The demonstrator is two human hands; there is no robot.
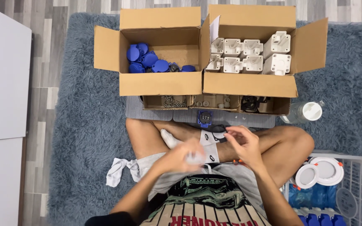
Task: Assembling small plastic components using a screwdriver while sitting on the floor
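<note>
Our left hand point(185, 157) blurred over our lap, closed around a small white part point(195, 157), our right hand point(244, 142) just beside it, fingers pinching a black ring point(217, 128), blue socket piece point(205, 118) beyond, below the cardboard boxes point(248, 86).

We have a single view, from a camera worn on the head, looking almost straight down. At the bottom centre of the frame we see our own shirt and crossed legs close up, with the left hand point(184, 158) and right hand point(243, 144) just above them. The two open cardboard boxes point(164, 83) lie farther off along the upper edge. The grey rug point(84, 125) fills most of the middle, and a white basket point(359, 167) is cut off at the lower right.
</note>
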